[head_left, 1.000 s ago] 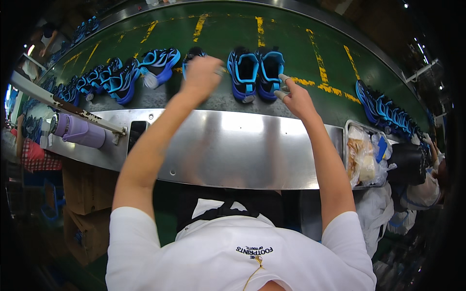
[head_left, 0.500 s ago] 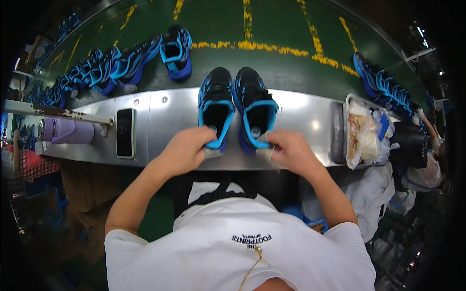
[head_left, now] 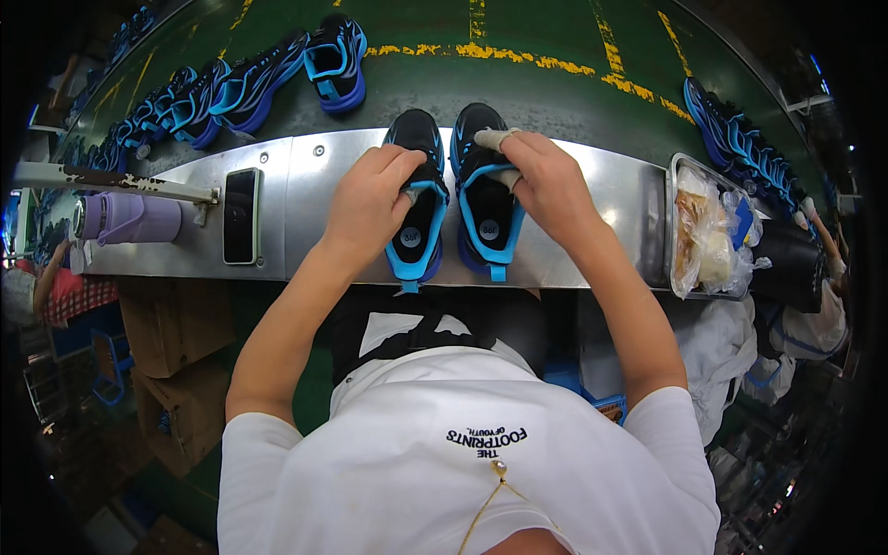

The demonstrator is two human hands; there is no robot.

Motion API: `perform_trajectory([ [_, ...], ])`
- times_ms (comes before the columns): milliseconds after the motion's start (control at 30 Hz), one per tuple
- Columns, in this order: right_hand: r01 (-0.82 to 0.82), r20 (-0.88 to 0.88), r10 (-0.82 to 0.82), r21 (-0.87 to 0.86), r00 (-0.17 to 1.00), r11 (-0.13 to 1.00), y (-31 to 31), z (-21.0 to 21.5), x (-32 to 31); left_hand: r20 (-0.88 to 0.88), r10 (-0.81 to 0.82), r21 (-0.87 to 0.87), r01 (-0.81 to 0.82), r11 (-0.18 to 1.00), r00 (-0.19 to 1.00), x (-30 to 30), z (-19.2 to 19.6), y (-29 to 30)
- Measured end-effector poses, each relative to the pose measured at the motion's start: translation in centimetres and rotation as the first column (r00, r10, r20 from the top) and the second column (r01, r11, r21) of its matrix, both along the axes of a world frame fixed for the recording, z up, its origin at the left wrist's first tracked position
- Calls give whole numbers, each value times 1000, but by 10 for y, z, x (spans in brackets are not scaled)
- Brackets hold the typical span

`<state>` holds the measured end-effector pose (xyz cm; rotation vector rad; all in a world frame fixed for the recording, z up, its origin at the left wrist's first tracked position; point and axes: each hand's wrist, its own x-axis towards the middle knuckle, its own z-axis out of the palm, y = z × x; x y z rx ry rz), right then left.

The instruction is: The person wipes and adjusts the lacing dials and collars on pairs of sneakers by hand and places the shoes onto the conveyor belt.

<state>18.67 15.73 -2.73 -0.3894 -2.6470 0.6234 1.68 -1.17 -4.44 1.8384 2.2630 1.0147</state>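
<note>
Two black sneakers with bright blue collars stand side by side on the metal ledge, toes pointing away from me. My left hand (head_left: 377, 197) grips the tongue area of the left sneaker (head_left: 415, 242), its fingers closed at the front of the opening. On the right sneaker (head_left: 490, 228), my right hand (head_left: 545, 178) pinches the tongue, with thumb inside the collar and covered fingertips on top. Both insoles show a round pale label at the heel. A blue pull tab hangs at the back of each shoe.
A phone (head_left: 241, 216) and a lilac bottle (head_left: 141, 218) lie left on the ledge (head_left: 305, 213), near a rusty white bar (head_left: 125, 180). A tray (head_left: 674, 242) of plastic-wrapped items is at right. More sneakers (head_left: 335, 63) line the green belt (head_left: 416, 23).
Both hands have let go of the heel collars and moved forward to the tongues. The two sneakers now sit with their heels lower and openings fully in view.
</note>
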Motion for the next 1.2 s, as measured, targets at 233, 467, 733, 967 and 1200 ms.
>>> perform_trajectory([
  [233, 264, 357, -157, -276, 921, 924, 11, 0, -13, 84, 31, -156, -18, 988, 996, 5, -1, 3],
  [467, 54, 4, -57, -395, 998, 917, -4, -13, 3, 277, -53, -26, 62, 998, 959, 9, -10, -10],
  [733, -1, 15, 1, -20, 1000, 1000, -43, -10, 27, -137, 24, -41, -30, 999, 990, 41, -17, -6],
  [967, -57, 128, 26, 247, 991, 967, -51, -13, 20, -141, 15, -61, -24, 998, 990, 41, -21, -7],
  [1200, -25, 194, -60, 407, 979, 913, -66, -24, 6, -148, 68, -37, -74, 997, 987, 46, -17, 5],
])
